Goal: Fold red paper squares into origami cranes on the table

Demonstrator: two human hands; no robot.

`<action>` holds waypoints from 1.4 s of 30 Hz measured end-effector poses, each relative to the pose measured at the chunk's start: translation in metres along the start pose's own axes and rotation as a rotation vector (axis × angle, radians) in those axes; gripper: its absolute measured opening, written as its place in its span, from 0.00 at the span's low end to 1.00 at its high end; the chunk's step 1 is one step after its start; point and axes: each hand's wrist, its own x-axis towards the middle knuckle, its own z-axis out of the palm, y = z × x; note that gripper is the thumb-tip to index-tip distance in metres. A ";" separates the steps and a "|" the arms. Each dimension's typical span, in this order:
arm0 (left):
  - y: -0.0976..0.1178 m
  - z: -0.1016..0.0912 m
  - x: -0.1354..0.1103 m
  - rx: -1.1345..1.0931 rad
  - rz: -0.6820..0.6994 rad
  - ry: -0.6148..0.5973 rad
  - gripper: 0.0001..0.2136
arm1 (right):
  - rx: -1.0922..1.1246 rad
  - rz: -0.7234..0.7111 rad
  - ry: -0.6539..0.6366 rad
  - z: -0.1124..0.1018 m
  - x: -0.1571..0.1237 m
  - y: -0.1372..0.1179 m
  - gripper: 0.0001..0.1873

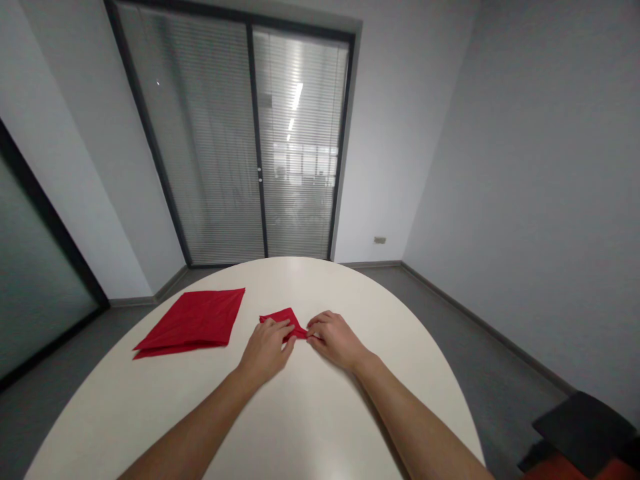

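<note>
Seen from the head camera, the person is leaning both bare forearms over the white table [310, 413]. The left hand [266, 348] is lying palm down with its fingers stretched out loosely, their tips pressing on the near left edge of a small folded red cloth [283, 317]. The right hand [336, 339] is sitting just beside it, fingers curled narrow, with its fingertips [314, 331] meeting the cloth's right corner. I cannot tell whether they are pinching that corner or only pressing it. The cloth is lying flat on the table, poking out just beyond both sets of fingertips and between the two hands. Well off to the left of the left hand, a larger stack of red cloths [193, 320] is resting flat. Far beyond the hands, glass doors [260, 147] with blinds are standing closed.
</note>
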 end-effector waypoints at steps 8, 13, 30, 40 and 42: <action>-0.001 0.000 0.002 -0.029 -0.015 0.020 0.14 | -0.050 0.072 -0.003 -0.003 0.000 0.002 0.10; -0.003 -0.001 0.003 -0.045 -0.039 0.005 0.14 | -0.058 0.111 -0.019 -0.003 -0.001 0.000 0.10; -0.004 0.000 0.005 -0.025 -0.050 0.077 0.12 | 0.054 0.012 -0.244 0.012 -0.009 -0.040 0.36; -0.002 0.006 0.000 -0.056 0.031 -0.051 0.17 | 0.060 0.206 -0.338 0.012 -0.009 -0.019 0.48; -0.003 0.008 -0.001 -0.048 0.055 -0.062 0.19 | 0.046 0.259 -0.348 0.008 -0.009 -0.018 0.47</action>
